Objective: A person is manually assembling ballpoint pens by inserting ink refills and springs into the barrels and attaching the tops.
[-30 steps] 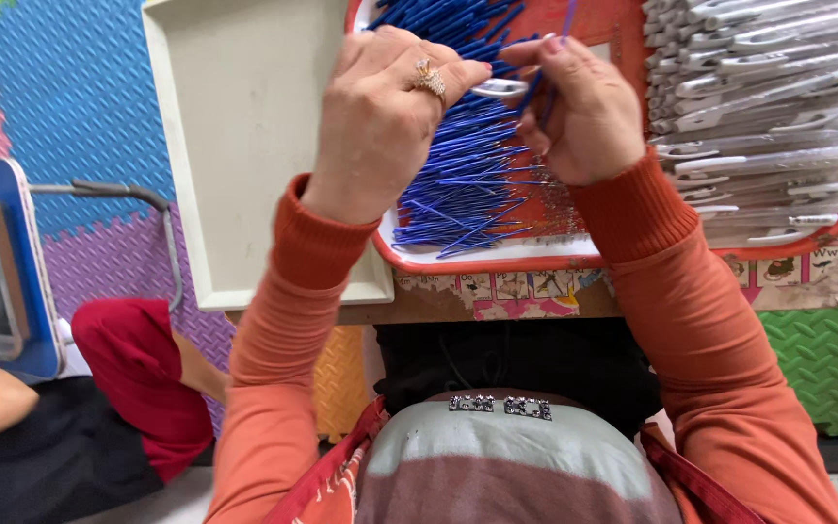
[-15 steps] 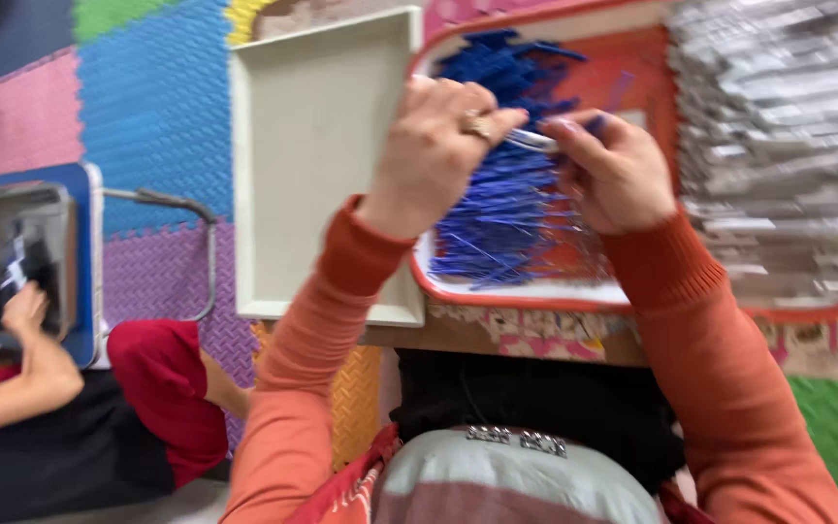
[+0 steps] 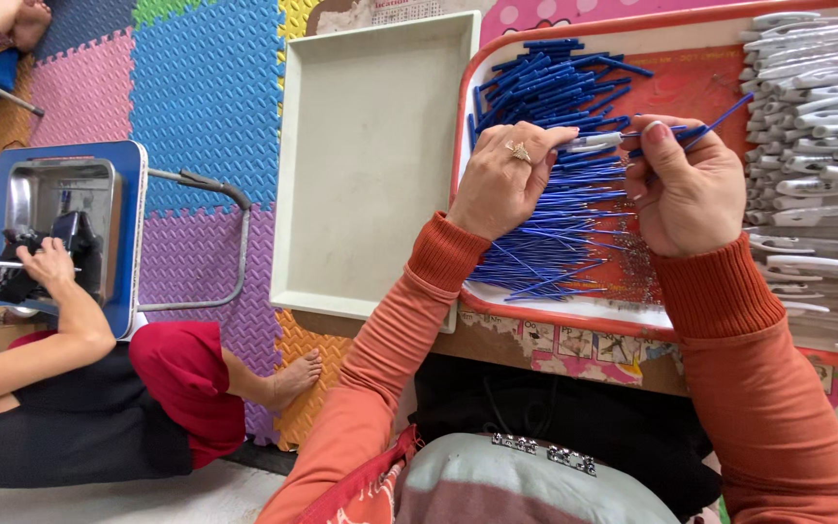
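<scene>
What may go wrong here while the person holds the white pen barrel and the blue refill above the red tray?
1. The thin blue refill in the right hand might bend if it meets the white pen barrel in the left hand at an angle.
2. A sleeve may sweep the loose blue refills over the red tray's near rim.

blue refills (image 3: 545, 209) | red tray (image 3: 555, 315) | white barrels (image 3: 817, 146) | orange sleeves (image 3: 729, 320)

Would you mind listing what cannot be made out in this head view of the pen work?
- White pen barrel: the left hand covers one end, so its full length is hidden.
- Blue refill: its lower end vanishes behind the right hand.
- White barrels: the stack is cut off by the right edge.
- Co-worker's hand: what it grips at the metal tray is too small to tell.
</scene>
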